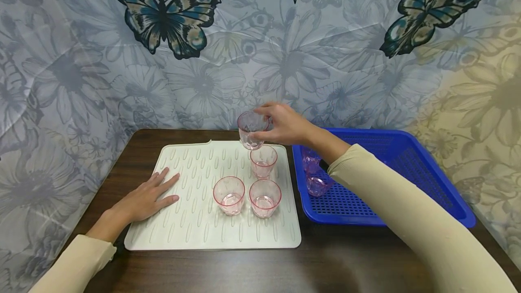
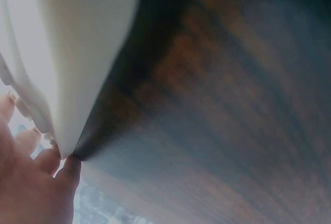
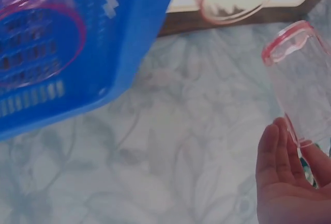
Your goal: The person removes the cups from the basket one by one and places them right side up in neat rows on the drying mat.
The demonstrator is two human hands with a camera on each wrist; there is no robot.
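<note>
My right hand (image 1: 285, 124) grips a clear, pink-rimmed glass (image 1: 247, 130) over the back edge of the white ridged mat (image 1: 191, 220), thumb on one side and fingers on the other. In the right wrist view the held glass (image 3: 302, 87) shows between thumb and fingers. Just in front of it on the mat stands a similar glass (image 1: 263, 168). Two more upright ones, a left glass (image 1: 229, 202) and a right glass (image 1: 265, 205), stand nearer the front. With fingers spread, my left hand (image 1: 144, 199) rests on the mat's left edge.
A blue plastic basket (image 1: 439, 193) stands right of the mat, partly behind my right sleeve. Pinkish glasses (image 1: 317, 186) lie in its left end. The dark wooden table (image 1: 228, 270) runs back to a wall covering (image 1: 285, 71) with butterflies and flowers.
</note>
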